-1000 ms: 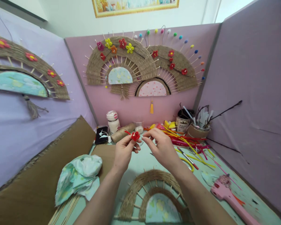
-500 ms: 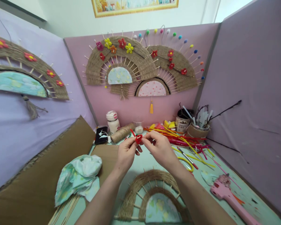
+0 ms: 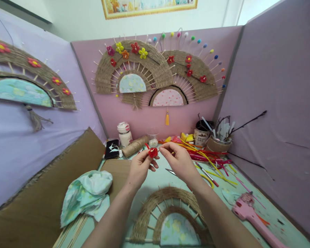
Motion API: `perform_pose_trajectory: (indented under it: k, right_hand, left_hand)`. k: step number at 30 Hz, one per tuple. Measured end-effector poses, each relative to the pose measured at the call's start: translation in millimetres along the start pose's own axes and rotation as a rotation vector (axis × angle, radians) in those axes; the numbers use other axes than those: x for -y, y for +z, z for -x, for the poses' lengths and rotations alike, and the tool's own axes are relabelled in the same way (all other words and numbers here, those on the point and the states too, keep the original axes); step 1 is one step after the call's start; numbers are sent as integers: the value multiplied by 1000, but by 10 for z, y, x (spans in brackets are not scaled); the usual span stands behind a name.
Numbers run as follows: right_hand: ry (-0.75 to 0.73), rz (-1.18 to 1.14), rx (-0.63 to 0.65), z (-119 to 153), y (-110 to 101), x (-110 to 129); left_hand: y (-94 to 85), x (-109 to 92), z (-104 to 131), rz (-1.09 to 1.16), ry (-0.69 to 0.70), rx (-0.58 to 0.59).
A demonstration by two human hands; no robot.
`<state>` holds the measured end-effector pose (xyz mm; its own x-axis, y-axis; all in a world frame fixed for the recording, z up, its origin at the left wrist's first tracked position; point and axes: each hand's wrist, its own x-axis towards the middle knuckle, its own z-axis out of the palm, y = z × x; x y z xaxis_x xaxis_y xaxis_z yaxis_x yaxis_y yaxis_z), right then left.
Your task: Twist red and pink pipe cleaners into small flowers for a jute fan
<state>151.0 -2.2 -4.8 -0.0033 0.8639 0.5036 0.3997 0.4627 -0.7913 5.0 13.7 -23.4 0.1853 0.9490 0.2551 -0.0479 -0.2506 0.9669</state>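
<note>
A small red pipe-cleaner flower (image 3: 153,152) with pale bits at its centre is pinched between the thumb and fingers of my left hand (image 3: 140,167). A short red stem end sticks up behind it. Just to the flower's right, my right hand (image 3: 177,161) has thumb and forefinger closed close together; what they hold, if anything, is too small to make out. Below both hands lies a woven twine fan (image 3: 150,203) with thin sticks and a floral cloth half-circle (image 3: 180,229). Scissors (image 3: 208,179) with yellow handles are partly hidden under my right hand and forearm.
Pipe cleaners (image 3: 204,151), a pen (image 3: 207,174) and a pink glue gun (image 3: 255,217) lie at right. Behind stand a twine roll (image 3: 135,146), a white bottle (image 3: 124,134) and a cup of beads (image 3: 153,142). Crumpled cloth (image 3: 86,194) and cardboard (image 3: 54,175) are at left.
My right hand has drawn back slightly to the right, leaving a small gap beside the flower. The flower has turned, showing more of its petals and pale centre.
</note>
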Motion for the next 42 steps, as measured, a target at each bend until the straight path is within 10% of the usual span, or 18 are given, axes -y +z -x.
perform_pose_trajectory:
  k: [22, 32, 42]
  right_hand:
    - [-30, 69, -31, 37, 87, 29]
    - [-14, 33, 71, -37, -100, -55]
    - [-42, 130, 34, -14, -25, -14]
  left_hand:
    - [43, 23, 25, -62, 40, -100]
    - [-7, 4, 6, 50, -150, 211]
    - [-23, 37, -24, 41, -175, 79]
